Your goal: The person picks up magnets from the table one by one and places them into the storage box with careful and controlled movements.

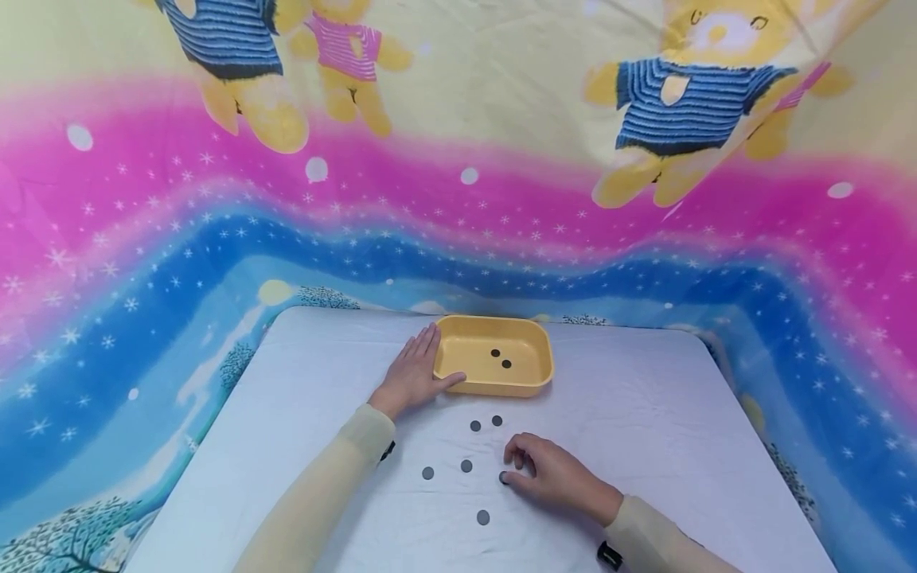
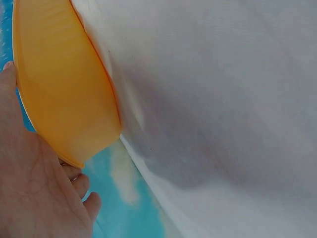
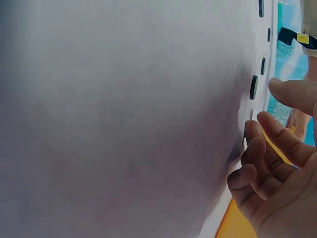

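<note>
A shallow yellow plastic tray (image 1: 494, 390) stands at the table's far side, with two small dark round discs (image 1: 506, 364) lying inside. My left hand (image 1: 411, 374) rests against its left end, fingers extended along the side and thumb over the front rim corner. In the left wrist view, the thumb and fingers of the left hand (image 2: 39, 183) touch the tray's rim (image 2: 29, 119). Over the table my right hand (image 1: 552, 473) has its thumb tip right at a disc (image 1: 504, 477). The right wrist view shows a gap between thumb and fingers of the right hand (image 3: 282, 163), with a disc (image 3: 253, 88) standing out beside the thumb.
Several more dark discs lie scattered on the white-covered table (image 1: 645, 414), among them one disc (image 1: 483, 517) nearest me and one disc (image 1: 427, 473) farthest left. A patterned cloth (image 1: 458, 191) hangs around the table's back and sides.
</note>
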Available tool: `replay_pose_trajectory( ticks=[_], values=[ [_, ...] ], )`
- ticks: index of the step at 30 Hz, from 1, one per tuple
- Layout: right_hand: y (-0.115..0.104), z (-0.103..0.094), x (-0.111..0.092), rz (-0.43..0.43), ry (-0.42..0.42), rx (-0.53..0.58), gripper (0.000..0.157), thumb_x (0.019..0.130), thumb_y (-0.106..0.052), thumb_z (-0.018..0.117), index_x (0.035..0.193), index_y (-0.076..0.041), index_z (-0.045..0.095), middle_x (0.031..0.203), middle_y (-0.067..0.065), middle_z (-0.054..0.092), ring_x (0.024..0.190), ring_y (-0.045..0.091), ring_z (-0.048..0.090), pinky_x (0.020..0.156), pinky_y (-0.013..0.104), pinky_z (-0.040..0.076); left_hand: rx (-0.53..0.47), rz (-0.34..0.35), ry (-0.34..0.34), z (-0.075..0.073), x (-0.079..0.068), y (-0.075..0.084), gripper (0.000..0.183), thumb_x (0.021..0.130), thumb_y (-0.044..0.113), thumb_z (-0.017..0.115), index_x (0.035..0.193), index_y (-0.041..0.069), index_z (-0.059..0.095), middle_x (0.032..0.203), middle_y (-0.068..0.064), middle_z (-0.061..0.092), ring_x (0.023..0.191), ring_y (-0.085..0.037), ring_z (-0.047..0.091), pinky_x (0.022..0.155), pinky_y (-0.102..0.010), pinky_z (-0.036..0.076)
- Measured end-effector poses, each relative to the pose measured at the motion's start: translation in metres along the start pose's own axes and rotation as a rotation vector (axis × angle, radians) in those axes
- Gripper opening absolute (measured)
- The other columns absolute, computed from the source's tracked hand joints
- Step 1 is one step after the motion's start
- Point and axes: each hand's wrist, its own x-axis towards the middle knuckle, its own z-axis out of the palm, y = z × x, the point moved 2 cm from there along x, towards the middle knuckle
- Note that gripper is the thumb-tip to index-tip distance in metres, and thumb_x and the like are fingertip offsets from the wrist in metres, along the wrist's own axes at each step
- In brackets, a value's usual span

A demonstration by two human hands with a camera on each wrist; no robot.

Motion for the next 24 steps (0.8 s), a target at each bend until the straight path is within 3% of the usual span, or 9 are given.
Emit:
replay_pose_trajectory(
  ticks=[11,18,24],
  values=[
    [-0.0012,0.0022,-0.0021,-0.015,0.002,-0.048,0.025,0.091,-0.031,0.088,0.103,-0.023,0.068,0.093,-0.010,0.059,0.079,0.007,0.055,0.068,0.023,0.048,-0.016,-0.004,0.001,-0.0020,-0.0015,0.0022,0.117,0.098,0.086,0.040,0.172,0.004,0.001,0.180,-0.010,-0.005,0.167,-0.029,0.004,0.135,-0.044,0.005],
    [0.0011,0.0048,-0.0023,-0.049,0.010,-0.102,0.025,0.089,-0.029,0.090,0.100,-0.025,0.068,0.094,-0.011,0.058,0.083,0.004,0.055,0.071,0.023,0.049,-0.024,0.007,0.021,-0.0015,-0.0013,0.0024,0.114,0.100,0.082,0.044,0.172,0.003,0.003,0.181,-0.014,0.002,0.167,-0.033,0.009,0.135,-0.045,0.006],
    [0.0005,0.0061,-0.0017,-0.045,0.007,-0.112,0.023,0.089,-0.028,0.089,0.099,-0.025,0.069,0.094,-0.012,0.057,0.082,0.003,0.054,0.071,0.023,0.049,-0.027,-0.006,0.006,-0.0003,-0.0011,0.0019,0.116,0.099,0.084,0.042,0.172,0.004,0.002,0.180,-0.010,-0.003,0.167,-0.030,0.006,0.135,-0.042,0.004]
  ],
)
